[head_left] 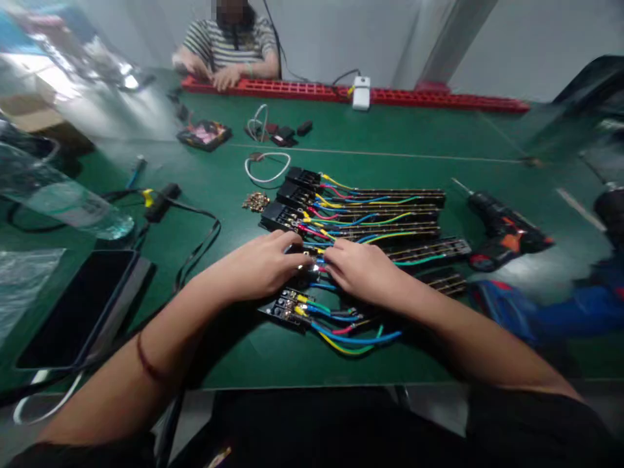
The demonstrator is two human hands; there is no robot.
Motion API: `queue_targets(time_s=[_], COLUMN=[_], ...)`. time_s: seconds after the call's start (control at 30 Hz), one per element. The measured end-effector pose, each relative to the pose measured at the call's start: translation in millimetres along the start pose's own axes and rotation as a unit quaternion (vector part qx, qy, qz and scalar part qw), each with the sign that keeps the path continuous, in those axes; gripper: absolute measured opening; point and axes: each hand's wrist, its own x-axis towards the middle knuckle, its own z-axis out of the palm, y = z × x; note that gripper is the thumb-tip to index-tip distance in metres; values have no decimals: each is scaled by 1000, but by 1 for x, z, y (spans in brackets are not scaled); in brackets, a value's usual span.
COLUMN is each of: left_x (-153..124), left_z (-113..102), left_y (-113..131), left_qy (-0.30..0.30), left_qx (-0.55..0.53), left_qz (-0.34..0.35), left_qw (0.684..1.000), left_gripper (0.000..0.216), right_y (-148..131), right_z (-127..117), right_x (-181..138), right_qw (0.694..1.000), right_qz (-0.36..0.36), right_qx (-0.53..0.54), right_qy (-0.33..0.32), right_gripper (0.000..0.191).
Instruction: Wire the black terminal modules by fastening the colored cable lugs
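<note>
In the middle of the green table lie several black strips with black terminal blocks at their left ends. One terminal block (279,214) sits just beyond my hands. My left hand (266,266) is closed on the black block of a strip nearer to me, thumb and fingers around it. Beside it, my right hand (358,268) pinches at the coloured wires where they meet that block; its fingertips hide what exactly they hold. Closest to me, another terminal block (285,309) has yellow, green, blue and red wires (353,338) curving off to the right. A small heap of brass screws (256,201) lies left of the blocks.
A black-and-orange cordless drill (507,231) lies to the right, a blue tool (550,305) nearer. At left are a phone (80,309), a plastic bottle (63,195) and a black cable (199,250). Across the table a person in a striped shirt (238,49) works at a red rack (302,90).
</note>
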Motion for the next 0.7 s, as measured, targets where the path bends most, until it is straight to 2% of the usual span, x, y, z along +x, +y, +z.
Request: queue_targets(time_s=[0.7], left_x=[-1], left_z=[-1], left_y=[0], left_qy=[9], left_qx=[-8], left_qz=[3], left_qw=[1000], left_gripper=[37], right_y=[0], right_z=[0], right_x=[1], right_qw=[1000], right_qz=[5], right_qx=[28], right_qy=[-8], right_gripper=[26])
